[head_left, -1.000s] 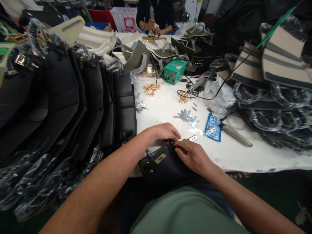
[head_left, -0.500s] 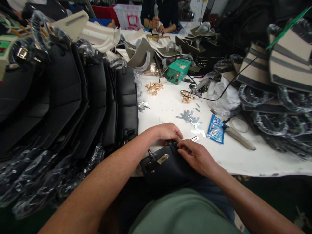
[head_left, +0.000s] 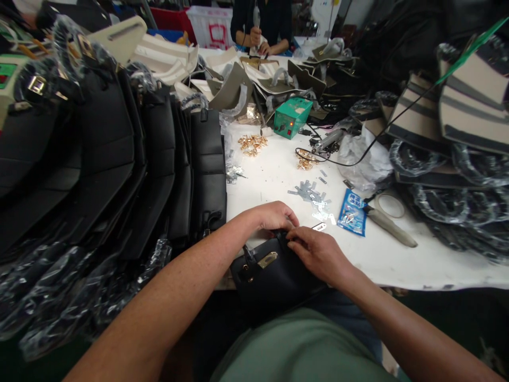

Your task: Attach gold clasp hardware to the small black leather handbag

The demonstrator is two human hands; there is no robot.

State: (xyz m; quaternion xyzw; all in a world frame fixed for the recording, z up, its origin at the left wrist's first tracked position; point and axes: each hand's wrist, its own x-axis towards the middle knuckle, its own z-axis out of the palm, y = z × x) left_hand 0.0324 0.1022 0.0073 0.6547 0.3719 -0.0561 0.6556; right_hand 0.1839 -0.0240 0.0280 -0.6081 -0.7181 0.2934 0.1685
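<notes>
Touching blk bag (head_left: 274, 276) w/ L hand (head_left: 277, 215) & R hand (head_left: 318, 251).

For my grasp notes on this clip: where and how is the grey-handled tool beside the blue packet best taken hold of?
Probably mid-length on its grey handle, the right hand coming from above on the near side: it is long and narrow, lies flat, and the ring-shaped roll sits close on its far side.

Blue packet (head_left: 352, 213), print (head_left: 353, 198) illegible, red-marked crate (head_left: 202, 26)
</notes>
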